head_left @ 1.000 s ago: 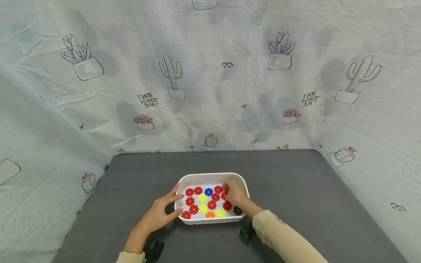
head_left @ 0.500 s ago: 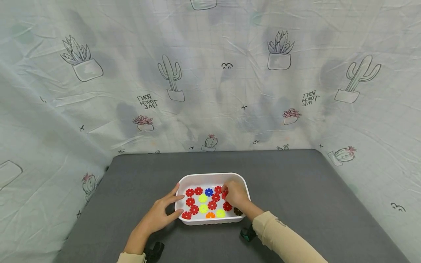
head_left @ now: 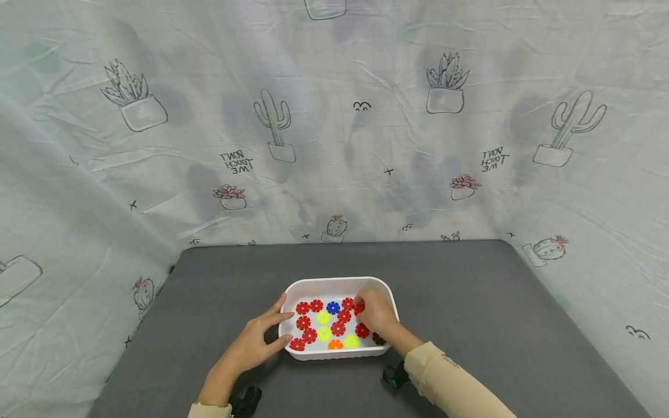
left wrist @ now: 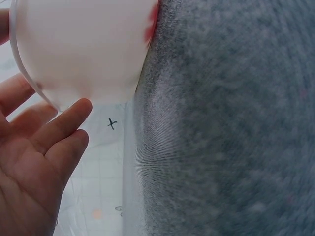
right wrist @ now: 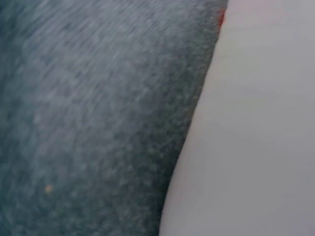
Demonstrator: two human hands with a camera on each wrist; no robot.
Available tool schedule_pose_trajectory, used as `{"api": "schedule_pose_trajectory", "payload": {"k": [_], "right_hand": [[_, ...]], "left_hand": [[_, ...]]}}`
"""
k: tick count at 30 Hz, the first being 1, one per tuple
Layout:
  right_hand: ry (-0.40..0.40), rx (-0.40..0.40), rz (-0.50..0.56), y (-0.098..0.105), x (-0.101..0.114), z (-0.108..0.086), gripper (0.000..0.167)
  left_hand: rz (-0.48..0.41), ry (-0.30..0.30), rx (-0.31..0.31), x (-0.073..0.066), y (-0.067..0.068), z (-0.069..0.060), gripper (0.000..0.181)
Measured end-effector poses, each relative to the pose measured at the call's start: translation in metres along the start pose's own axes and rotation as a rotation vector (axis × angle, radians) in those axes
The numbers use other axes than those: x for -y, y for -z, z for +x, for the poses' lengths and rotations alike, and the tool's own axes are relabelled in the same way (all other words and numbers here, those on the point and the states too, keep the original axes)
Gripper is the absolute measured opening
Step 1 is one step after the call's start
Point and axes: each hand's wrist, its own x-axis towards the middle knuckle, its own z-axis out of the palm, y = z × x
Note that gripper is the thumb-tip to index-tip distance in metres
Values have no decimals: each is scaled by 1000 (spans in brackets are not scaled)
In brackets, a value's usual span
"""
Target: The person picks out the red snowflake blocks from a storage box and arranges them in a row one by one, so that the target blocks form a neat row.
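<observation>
A white tray (head_left: 340,281) holds several notched plastic discs, mostly red, with a blue disc (head_left: 333,308), an orange disc (head_left: 335,345) and some yellow ones. My left hand (head_left: 255,343) grips the tray's left edge; in the left wrist view, fingers of that hand (left wrist: 29,162) lie on both sides of the rim. Inside the tray at the right, my right hand (head_left: 377,312) pinches a red disc (head_left: 359,308), which its fingers partly cover. Only the tray wall (right wrist: 256,142) and a speck of red show in the right wrist view; the right hand is out of sight there.
The tray stands on a grey table (head_left: 460,302). A dark brown disc (head_left: 378,339) lies in its near right corner, partly under the right wrist. White cloth (head_left: 334,133) printed with cacti hangs behind and at both sides.
The right fingers have closed on the red disc, which now shows between them. My left hand stays on the tray edge. The whole head view has shifted slightly.
</observation>
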Motion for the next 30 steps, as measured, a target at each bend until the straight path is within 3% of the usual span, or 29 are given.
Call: {"api": "schedule_pose_trajectory", "payload": {"k": [11, 21, 30], "right_hand": [[-35, 41, 206, 11, 0, -3, 31], [-21, -61, 435, 29, -4, -23, 32], [47, -183, 642, 50, -34, -27, 34]], "left_hand": [[10, -5, -8, -2, 0, 0, 48], [9, 5, 5, 0, 0, -1, 48], [9, 28, 9, 1, 0, 1, 48]]}}
